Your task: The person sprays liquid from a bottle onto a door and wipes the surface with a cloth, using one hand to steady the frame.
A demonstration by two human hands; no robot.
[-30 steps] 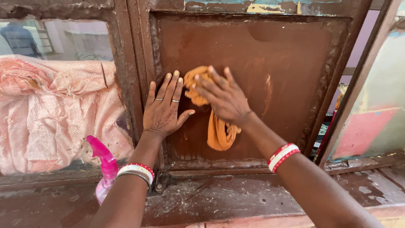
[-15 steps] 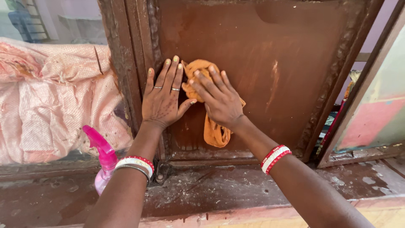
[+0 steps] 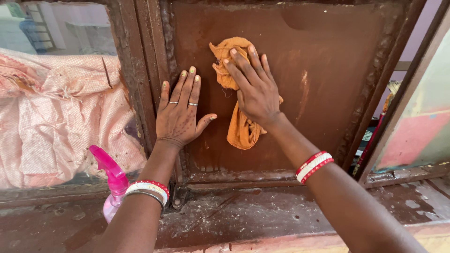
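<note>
A worn home window: rusty brown shutter (image 3: 300,93), grimy sill (image 3: 262,215), pink spray bottle (image 3: 111,180) near left, woven sacks (image 3: 51,117) outside.
</note>
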